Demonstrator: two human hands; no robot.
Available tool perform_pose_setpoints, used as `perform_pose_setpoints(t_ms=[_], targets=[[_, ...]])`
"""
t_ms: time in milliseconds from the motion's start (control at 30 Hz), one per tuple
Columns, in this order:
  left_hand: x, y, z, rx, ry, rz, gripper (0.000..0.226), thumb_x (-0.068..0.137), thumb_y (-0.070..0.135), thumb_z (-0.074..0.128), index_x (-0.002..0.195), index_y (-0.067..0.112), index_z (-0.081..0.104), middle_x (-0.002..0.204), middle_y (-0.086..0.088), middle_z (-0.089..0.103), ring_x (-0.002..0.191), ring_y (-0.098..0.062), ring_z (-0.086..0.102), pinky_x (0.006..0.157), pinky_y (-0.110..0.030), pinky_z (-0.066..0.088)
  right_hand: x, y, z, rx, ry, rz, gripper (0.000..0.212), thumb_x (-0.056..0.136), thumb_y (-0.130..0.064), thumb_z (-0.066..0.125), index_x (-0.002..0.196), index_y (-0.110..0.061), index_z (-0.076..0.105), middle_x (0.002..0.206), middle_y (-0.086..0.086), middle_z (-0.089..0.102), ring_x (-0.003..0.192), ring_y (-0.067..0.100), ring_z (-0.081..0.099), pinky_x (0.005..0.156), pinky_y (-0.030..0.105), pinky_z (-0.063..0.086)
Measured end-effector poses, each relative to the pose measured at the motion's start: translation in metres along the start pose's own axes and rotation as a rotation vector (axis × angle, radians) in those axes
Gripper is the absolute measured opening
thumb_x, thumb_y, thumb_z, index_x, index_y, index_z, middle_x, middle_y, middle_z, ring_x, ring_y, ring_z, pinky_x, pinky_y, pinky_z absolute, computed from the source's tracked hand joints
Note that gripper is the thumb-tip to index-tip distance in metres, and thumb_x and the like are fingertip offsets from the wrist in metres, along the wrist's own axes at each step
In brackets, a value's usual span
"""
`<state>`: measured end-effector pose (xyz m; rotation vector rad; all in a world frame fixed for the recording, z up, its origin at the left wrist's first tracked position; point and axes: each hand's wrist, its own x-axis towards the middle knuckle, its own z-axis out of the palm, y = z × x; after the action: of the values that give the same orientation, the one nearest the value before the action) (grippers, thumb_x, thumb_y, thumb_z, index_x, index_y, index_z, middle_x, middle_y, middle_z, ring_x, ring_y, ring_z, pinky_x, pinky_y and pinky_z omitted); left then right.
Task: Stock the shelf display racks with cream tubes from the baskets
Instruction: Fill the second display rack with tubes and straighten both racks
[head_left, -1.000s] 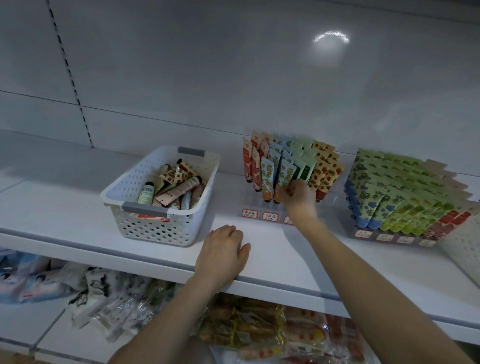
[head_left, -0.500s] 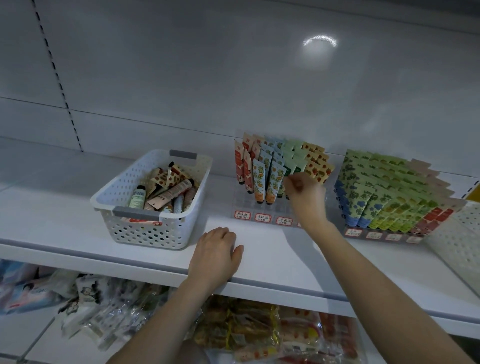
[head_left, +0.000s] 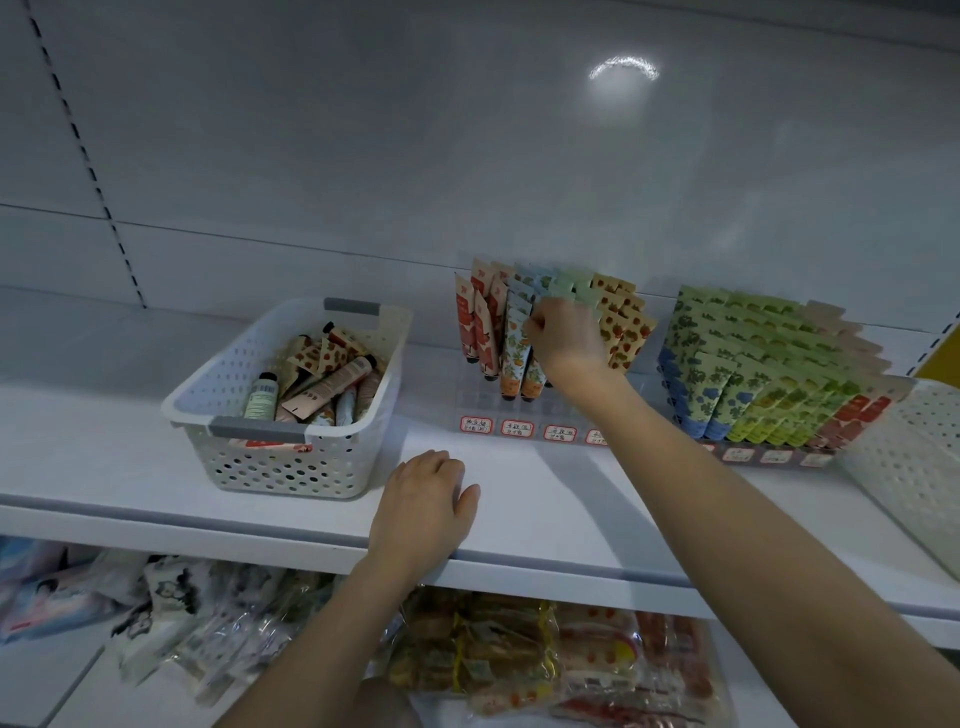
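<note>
A white perforated basket (head_left: 193, 402) on the left of the shelf holds several loose cream tubes (head_left: 326, 385). To its right stands a clear display rack (head_left: 519, 410) with rows of upright tubes in red, blue, green and strawberry print. My right hand (head_left: 566, 338) reaches into that rack, its fingers curled and pinching the top of a blue-and-orange cream tube (head_left: 514, 358) in the second row. My left hand (head_left: 423, 506) lies flat on the shelf's front edge, holding nothing.
A second rack (head_left: 769, 379) packed with green, blue and red tubes stands to the right. Another white basket (head_left: 914, 457) sits at the right edge. Price labels (head_left: 517, 428) line the rack front. Bagged goods (head_left: 498, 654) fill the lower shelf.
My right hand has moved from the rack's front, by the green rows, up and left to the tops of the blue tubes. My left hand has stayed on the shelf edge.
</note>
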<state>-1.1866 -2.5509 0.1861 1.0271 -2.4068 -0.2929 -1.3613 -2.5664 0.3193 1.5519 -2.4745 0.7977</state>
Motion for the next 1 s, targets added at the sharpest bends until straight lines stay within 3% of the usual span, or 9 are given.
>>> perform_pose_setpoints(t_ms=[100, 200, 333, 467, 633, 733, 833, 933, 1000], targets=[[0.0, -0.001, 0.0, 0.006, -0.005, -0.001, 0.036, 0.089, 0.036, 0.043, 0.091, 0.008, 0.066, 0.088, -0.003, 0.063, 0.084, -0.019, 0.057, 0.078, -0.033, 0.048, 0.004, -0.002, 0.001, -0.035, -0.033, 0.011, 0.041, 0.096, -0.002, 0.038, 0.057, -0.013, 0.032, 0.058, 0.001, 0.035, 0.058, 0.018, 0.041, 0.042, 0.022, 0.024], [0.0, 0.0, -0.001, -0.002, -0.005, -0.005, 0.049, 0.086, 0.043, 0.032, 0.088, 0.008, 0.066, 0.085, -0.003, 0.063, 0.082, -0.018, 0.058, 0.076, -0.033, 0.049, 0.004, -0.004, 0.0, -0.041, -0.041, 0.009, 0.042, 0.096, -0.002, 0.04, 0.057, -0.013, 0.031, 0.059, 0.002, 0.036, 0.062, 0.02, 0.044, 0.042, 0.022, 0.025], [0.0, 0.0, -0.001, 0.002, -0.029, -0.014, 0.04, 0.089, 0.038, 0.04, 0.094, 0.009, 0.066, 0.091, -0.002, 0.063, 0.086, -0.017, 0.057, 0.08, -0.032, 0.048, 0.002, -0.004, -0.004, -0.04, -0.055, 0.008, 0.042, 0.096, -0.006, 0.042, 0.056, -0.015, 0.031, 0.067, 0.006, 0.045, 0.07, 0.022, 0.047, 0.053, 0.027, 0.035], [0.0, -0.001, 0.0, 0.004, -0.018, 0.004, 0.033, 0.093, 0.035, 0.045, 0.101, 0.011, 0.065, 0.1, -0.001, 0.063, 0.094, -0.015, 0.056, 0.087, -0.029, 0.046, 0.001, -0.003, -0.007, 0.012, -0.055, -0.001, 0.041, 0.095, -0.01, 0.045, 0.056, -0.013, 0.035, 0.069, 0.009, 0.048, 0.067, 0.022, 0.048, 0.047, 0.023, 0.031], [-0.001, 0.001, -0.002, -0.01, -0.003, -0.012, 0.049, 0.085, 0.042, 0.035, 0.091, 0.007, 0.068, 0.091, -0.005, 0.067, 0.087, -0.02, 0.061, 0.08, -0.035, 0.05, -0.001, -0.003, -0.011, 0.036, -0.067, 0.003, 0.04, 0.094, -0.012, 0.048, 0.057, -0.013, 0.035, 0.059, 0.002, 0.04, 0.054, 0.016, 0.04, 0.044, 0.022, 0.028], [-0.001, 0.002, -0.003, -0.005, -0.024, -0.023, 0.047, 0.084, 0.04, 0.037, 0.094, 0.007, 0.068, 0.094, -0.006, 0.066, 0.09, -0.021, 0.06, 0.082, -0.035, 0.049, -0.002, -0.004, -0.015, 0.029, -0.071, -0.011, 0.042, 0.094, -0.011, 0.048, 0.055, -0.013, 0.034, 0.056, 0.002, 0.038, 0.048, 0.011, 0.036, 0.043, 0.021, 0.027], [-0.001, 0.001, -0.002, -0.006, -0.032, -0.018, 0.043, 0.087, 0.039, 0.039, 0.097, 0.008, 0.067, 0.097, -0.004, 0.065, 0.093, -0.019, 0.059, 0.085, -0.034, 0.047, -0.004, -0.005, -0.017, 0.012, -0.07, -0.009, 0.04, 0.094, -0.013, 0.048, 0.056, -0.011, 0.037, 0.057, 0.002, 0.04, 0.052, 0.016, 0.041, 0.043, 0.022, 0.027], [-0.001, 0.001, -0.002, 0.002, -0.032, -0.009, 0.039, 0.089, 0.038, 0.04, 0.096, 0.009, 0.066, 0.094, -0.002, 0.064, 0.091, -0.018, 0.058, 0.084, -0.033, 0.048, -0.006, -0.01, -0.021, 0.001, -0.058, -0.035, 0.027, 0.094, -0.013, 0.048, 0.078, 0.005, 0.061, 0.077, 0.016, 0.061, 0.07, 0.028, 0.057, 0.057, 0.032, 0.047], [-0.001, 0.001, -0.003, -0.009, -0.016, -0.01, 0.042, 0.086, 0.038, 0.039, 0.093, 0.007, 0.067, 0.093, -0.004, 0.065, 0.089, -0.019, 0.059, 0.083, -0.034, 0.048, -0.006, -0.011, -0.023, 0.008, -0.041, -0.045, 0.027, 0.095, -0.012, 0.048, 0.096, 0.009, 0.064, 0.095, 0.023, 0.066, 0.084, 0.032, 0.063, 0.072, 0.037, 0.052]])
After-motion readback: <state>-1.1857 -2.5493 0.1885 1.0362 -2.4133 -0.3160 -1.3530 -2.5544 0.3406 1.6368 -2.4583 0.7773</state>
